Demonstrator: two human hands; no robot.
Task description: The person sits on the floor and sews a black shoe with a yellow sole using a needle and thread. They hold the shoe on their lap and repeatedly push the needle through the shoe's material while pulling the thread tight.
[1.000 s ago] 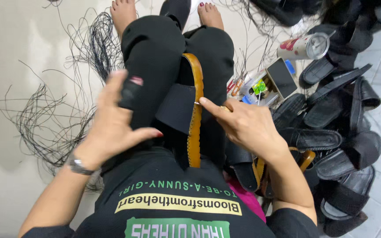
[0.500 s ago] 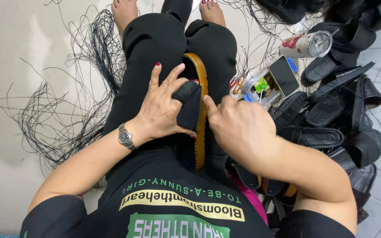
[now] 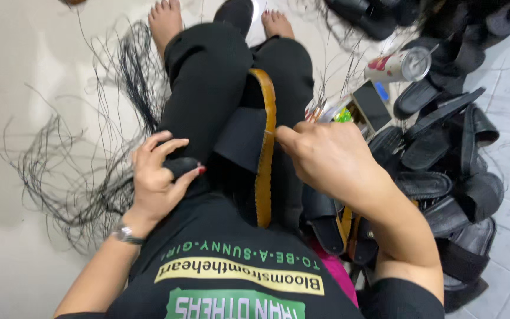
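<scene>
A sandal [image 3: 259,147] with a tan sole edge and a wide black strap stands on its side between my black-trousered legs. My right hand [image 3: 326,159] pinches the tan edge near the strap, fingers closed on it. My left hand [image 3: 157,177] rests on my left thigh, apart from the sandal, with its fingers curled around a small black piece; what that piece is cannot be made out. A watch sits on my left wrist.
A heap of black sandals [image 3: 444,177] lies on the floor to my right. Beyond it are a can [image 3: 394,65], a dark phone [image 3: 372,104] and small colourful items. Loose black threads [image 3: 78,171] spread over the pale floor at my left.
My left hand has left the sandal's strap and moved left and down onto my thigh. My right hand stays at the sandal's tan edge.
</scene>
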